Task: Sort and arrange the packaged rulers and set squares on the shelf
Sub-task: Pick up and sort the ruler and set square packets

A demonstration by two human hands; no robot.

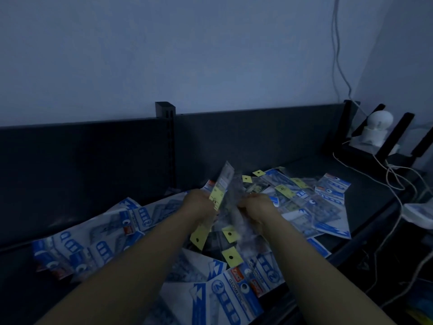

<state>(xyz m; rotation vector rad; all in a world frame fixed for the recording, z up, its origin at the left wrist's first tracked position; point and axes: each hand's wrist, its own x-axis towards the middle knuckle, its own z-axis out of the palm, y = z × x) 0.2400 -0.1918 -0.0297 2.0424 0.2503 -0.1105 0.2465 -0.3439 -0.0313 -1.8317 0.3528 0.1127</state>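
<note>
Mid-shelf [365, 195], left hand [199, 204], right hand [256, 207] grip rulers [221, 184].

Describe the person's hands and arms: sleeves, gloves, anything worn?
Left hand and right hand are ungloved; no ring, watch or wristband visible. Left forearm and right forearm are uncovered, no sleeve in frame. Dim, blurred picture could hide small items.
</note>
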